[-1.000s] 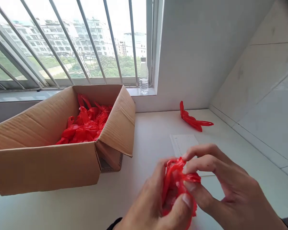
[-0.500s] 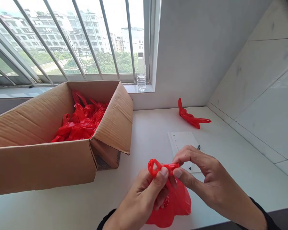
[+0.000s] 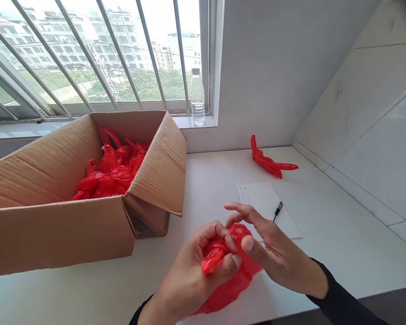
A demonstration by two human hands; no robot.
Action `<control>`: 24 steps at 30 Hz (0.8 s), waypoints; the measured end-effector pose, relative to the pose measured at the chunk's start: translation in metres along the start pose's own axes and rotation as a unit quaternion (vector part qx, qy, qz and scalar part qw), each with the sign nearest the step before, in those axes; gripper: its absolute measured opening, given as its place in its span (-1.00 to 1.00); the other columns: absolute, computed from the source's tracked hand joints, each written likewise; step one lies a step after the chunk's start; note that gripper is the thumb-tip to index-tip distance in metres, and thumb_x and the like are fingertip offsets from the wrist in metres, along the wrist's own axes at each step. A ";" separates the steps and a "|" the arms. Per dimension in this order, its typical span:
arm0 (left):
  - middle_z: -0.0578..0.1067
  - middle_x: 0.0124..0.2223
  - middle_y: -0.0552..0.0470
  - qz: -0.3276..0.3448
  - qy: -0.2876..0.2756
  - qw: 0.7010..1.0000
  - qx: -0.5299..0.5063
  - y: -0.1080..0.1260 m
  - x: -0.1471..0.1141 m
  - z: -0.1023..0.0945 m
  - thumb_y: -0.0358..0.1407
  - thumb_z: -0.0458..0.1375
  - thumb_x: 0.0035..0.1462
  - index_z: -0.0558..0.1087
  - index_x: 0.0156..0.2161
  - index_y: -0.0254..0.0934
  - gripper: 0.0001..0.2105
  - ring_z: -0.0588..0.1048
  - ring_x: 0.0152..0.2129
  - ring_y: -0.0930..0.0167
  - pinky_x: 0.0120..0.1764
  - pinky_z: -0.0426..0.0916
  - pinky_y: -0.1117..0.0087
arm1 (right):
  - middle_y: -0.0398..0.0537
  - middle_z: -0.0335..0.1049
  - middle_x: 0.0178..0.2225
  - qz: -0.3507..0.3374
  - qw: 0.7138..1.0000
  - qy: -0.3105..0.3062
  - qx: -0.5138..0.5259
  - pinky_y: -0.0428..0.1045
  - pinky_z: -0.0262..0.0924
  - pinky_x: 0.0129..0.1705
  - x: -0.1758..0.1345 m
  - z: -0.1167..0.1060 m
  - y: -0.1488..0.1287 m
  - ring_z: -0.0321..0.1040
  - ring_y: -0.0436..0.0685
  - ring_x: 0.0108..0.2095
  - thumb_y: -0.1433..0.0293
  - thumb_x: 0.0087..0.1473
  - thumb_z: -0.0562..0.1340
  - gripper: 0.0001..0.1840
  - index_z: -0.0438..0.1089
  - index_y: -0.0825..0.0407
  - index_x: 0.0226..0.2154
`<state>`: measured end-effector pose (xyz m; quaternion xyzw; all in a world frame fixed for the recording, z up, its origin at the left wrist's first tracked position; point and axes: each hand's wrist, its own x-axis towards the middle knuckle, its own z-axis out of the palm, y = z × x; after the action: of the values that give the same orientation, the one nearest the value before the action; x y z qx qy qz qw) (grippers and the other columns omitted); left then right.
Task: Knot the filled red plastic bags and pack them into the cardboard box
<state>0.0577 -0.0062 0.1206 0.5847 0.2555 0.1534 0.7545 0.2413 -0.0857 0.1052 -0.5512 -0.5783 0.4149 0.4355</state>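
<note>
Low over the front of the table is a thin red plastic bag (image 3: 228,291), bunched at the top and hanging loose below. My left hand (image 3: 192,271) is closed around its gathered top, with a crumpled end poking out between thumb and fingers. Close beside it on the right, my right hand (image 3: 269,246) has its thumb and fingers apart. Some red plastic lies between and behind its fingers; whether they touch it I cannot tell. A notebook (image 3: 287,223) with a black pen (image 3: 278,210) on it lies just behind the right hand.
On the left, a cardboard box (image 3: 61,234) holds several crumpled red bags (image 3: 111,174); its right flap (image 3: 162,167) sticks outward. Another red bag (image 3: 269,163) lies twisted at the table's back. A water bottle (image 3: 197,99) stands on the sill by the barred window.
My right hand has let go of the bag's top and its fingers have spread. My left hand now wraps the gathered part, and the small loop at the top no longer shows.
</note>
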 end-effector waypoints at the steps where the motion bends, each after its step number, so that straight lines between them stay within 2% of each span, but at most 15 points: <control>1: 0.34 -0.43 0.15 0.020 0.010 0.998 0.054 -0.002 -0.001 -0.001 -0.22 0.22 0.23 0.32 -0.31 -0.23 -0.82 0.23 -0.52 0.51 -0.42 0.19 0.49 | -0.12 0.39 -0.20 0.025 1.000 -0.004 0.011 0.12 0.23 0.03 0.002 0.001 0.003 0.35 0.14 -0.13 -0.07 0.34 0.06 -0.41 0.11 -0.18 0.29; 3: 0.39 -0.39 0.11 0.076 0.068 0.975 0.197 -0.010 0.000 -0.004 -0.35 0.16 0.23 0.33 -0.30 -0.21 -0.92 0.30 -0.48 0.47 -0.38 0.24 0.46 | -0.24 0.21 -0.45 0.062 0.998 0.004 0.028 0.04 0.23 -0.22 0.005 0.002 0.008 0.23 0.08 -0.40 -0.02 0.39 -0.02 -0.44 0.12 -0.12 0.28; 4: 0.42 -0.36 0.09 0.111 0.106 0.951 0.270 -0.015 0.000 -0.005 -0.42 0.13 0.21 0.35 -0.28 -0.20 -0.93 0.34 -0.45 0.45 -0.36 0.27 0.45 | -0.28 0.10 -0.50 0.075 0.997 0.008 0.033 0.01 0.17 -0.33 0.006 0.002 0.010 0.13 0.05 -0.47 -0.01 0.40 -0.04 -0.45 0.13 -0.09 0.27; 6: 0.47 -0.28 0.05 0.191 0.163 0.894 0.371 -0.027 0.003 -0.008 -0.52 0.09 0.16 0.39 -0.20 -0.19 -0.82 0.43 -0.41 0.42 -0.32 0.34 0.42 | -0.31 -0.01 -0.52 0.094 0.994 -0.015 0.045 -0.04 0.03 -0.45 0.008 0.002 0.014 -0.03 0.01 -0.53 0.02 0.42 -0.05 -0.46 0.14 -0.05 0.27; 8: 0.51 -0.17 -0.02 0.253 0.179 0.857 0.412 -0.039 0.005 -0.012 -0.57 0.05 0.17 0.43 -0.08 -0.18 -0.70 0.52 -0.33 0.39 -0.26 0.42 0.39 | -0.31 0.00 -0.52 0.093 0.992 -0.075 0.051 -0.05 0.00 -0.47 0.012 0.001 0.018 -0.06 -0.01 -0.53 0.07 0.43 -0.02 -0.50 0.16 -0.05 0.26; 10: 0.50 -0.08 -0.08 0.285 0.171 0.841 0.427 -0.047 0.007 -0.016 -0.59 0.03 0.21 0.42 0.03 -0.16 -0.62 0.56 -0.21 0.37 -0.18 0.47 0.38 | -0.28 0.10 -0.50 0.065 0.989 -0.129 0.042 -0.04 0.10 -0.41 0.015 0.001 0.023 0.03 0.00 -0.51 0.12 0.41 0.03 -0.57 0.25 -0.05 0.19; 12: 0.48 -0.01 -0.10 0.289 0.161 0.831 0.447 -0.051 0.008 -0.021 -0.58 0.02 0.26 0.38 0.14 -0.11 -0.57 0.55 -0.10 0.37 -0.10 0.48 0.38 | -0.22 0.25 -0.43 0.032 0.990 -0.137 0.028 -0.01 0.19 -0.31 0.017 0.001 0.028 0.15 0.02 -0.43 0.13 0.39 0.09 -0.65 0.35 -0.04 0.06; 15: 0.40 0.21 -0.15 0.268 0.142 0.811 0.500 -0.053 0.006 -0.027 -0.50 0.02 0.33 0.14 0.37 -0.05 -0.44 0.46 0.12 0.31 0.07 0.45 0.29 | -0.17 0.33 -0.35 0.027 0.996 -0.087 0.006 0.01 0.21 -0.22 0.018 0.003 0.029 0.22 0.05 -0.35 0.13 0.37 0.12 -0.70 0.39 -0.01 -0.17; 17: 0.23 0.38 -0.20 0.248 0.131 0.791 0.544 -0.055 0.003 -0.031 -0.44 -0.01 0.38 -0.13 0.46 -0.06 -0.35 0.28 0.30 0.24 0.20 0.36 0.16 | -0.16 0.36 -0.33 0.038 0.998 -0.054 -0.013 0.01 0.20 -0.22 0.017 0.003 0.027 0.26 0.06 -0.31 0.15 0.39 0.09 -0.68 0.37 0.00 -0.25; 19: 0.04 0.48 -0.21 0.232 0.126 0.766 0.586 -0.058 -0.002 -0.034 -0.41 -0.04 0.41 -0.30 0.48 -0.10 -0.30 0.08 0.40 0.20 0.30 0.24 0.05 | -0.14 0.38 -0.31 0.055 0.998 -0.031 -0.032 -0.01 0.16 -0.30 0.014 0.001 0.026 0.29 0.07 -0.28 0.16 0.41 0.05 -0.67 0.37 0.00 -0.25; 22: -0.11 0.52 -0.17 0.213 0.125 0.733 0.634 -0.066 -0.010 -0.040 -0.43 -0.04 0.40 -0.31 0.48 -0.13 -0.29 -0.06 0.44 0.17 0.36 0.06 -0.04 | -0.14 0.38 -0.31 0.096 0.994 0.001 -0.049 -0.01 0.08 -0.38 0.007 -0.005 0.033 0.31 0.10 -0.25 0.12 0.41 0.04 -0.66 0.36 -0.02 -0.25; 24: -0.11 0.52 -0.16 0.208 0.120 0.713 0.659 -0.073 -0.017 -0.046 -0.45 -0.02 0.38 -0.27 0.48 -0.17 -0.29 -0.08 0.44 0.16 0.38 -0.01 -0.04 | -0.16 0.37 -0.32 0.124 0.991 0.024 -0.044 0.00 0.14 -0.30 0.000 -0.011 0.046 0.31 0.10 -0.25 0.08 0.40 0.03 -0.63 0.35 -0.04 -0.25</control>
<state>0.0127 0.0017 0.0456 0.9488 0.2520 0.1679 0.0900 0.2647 -0.0830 0.0640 -0.6473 -0.5123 0.4264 0.3697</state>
